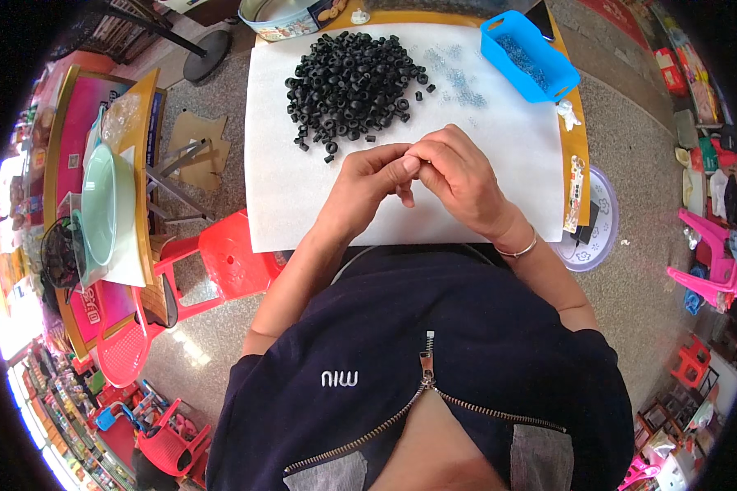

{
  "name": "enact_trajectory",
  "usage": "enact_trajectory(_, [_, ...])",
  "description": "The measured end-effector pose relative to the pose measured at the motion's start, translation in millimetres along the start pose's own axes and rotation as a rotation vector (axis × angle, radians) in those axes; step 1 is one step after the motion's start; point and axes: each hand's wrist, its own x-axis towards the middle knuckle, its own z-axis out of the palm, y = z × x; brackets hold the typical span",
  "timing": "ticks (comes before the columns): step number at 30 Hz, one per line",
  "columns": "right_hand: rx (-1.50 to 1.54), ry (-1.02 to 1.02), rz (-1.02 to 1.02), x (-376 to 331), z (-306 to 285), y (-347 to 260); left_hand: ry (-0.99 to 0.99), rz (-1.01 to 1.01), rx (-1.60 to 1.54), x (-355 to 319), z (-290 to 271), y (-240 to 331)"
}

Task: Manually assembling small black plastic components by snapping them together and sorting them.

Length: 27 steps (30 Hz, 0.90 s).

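Now the left hand point(367, 182) and right hand point(458, 178) meet at mid-frame, fingertips pinched on something too small to see, just below the bumpy pile of black rubber rings point(352, 82) on the soft white sheet point(287, 180).

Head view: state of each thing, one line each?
left hand: fingertips pinched, meeting right hand, contents hidden
right hand: fingertips pinched against left
black rings: loose heap on sheet
white foam sheet: flat on table
blue basket: upright, small clear pieces inside
small clear pieces: scattered beside basket
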Motion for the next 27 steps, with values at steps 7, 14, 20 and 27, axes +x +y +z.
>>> enact_trajectory(7, [0.195, -0.056, 0.233, -7.6, 3.6, 4.3, -0.021, -0.071, -0.055, 5.7, -6.7, -5.7])
enact_trajectory(14, [0.68, 0.033, 0.576, -7.5, 16.4, 6.7, 0.095, -0.042, -0.226, 7.3, 5.6, -3.0])
enact_trajectory(20, [0.985, 0.067, 0.696, 5.7, 25.1, 1.7, 0.096, -0.013, -0.349, 9.2, 11.6, -4.9])
enact_trajectory(27, [0.525, 0.287, 0.559, 12.1, 43.8, -12.7, 0.235, 0.095, -0.091, 6.5, 27.6, -18.7])
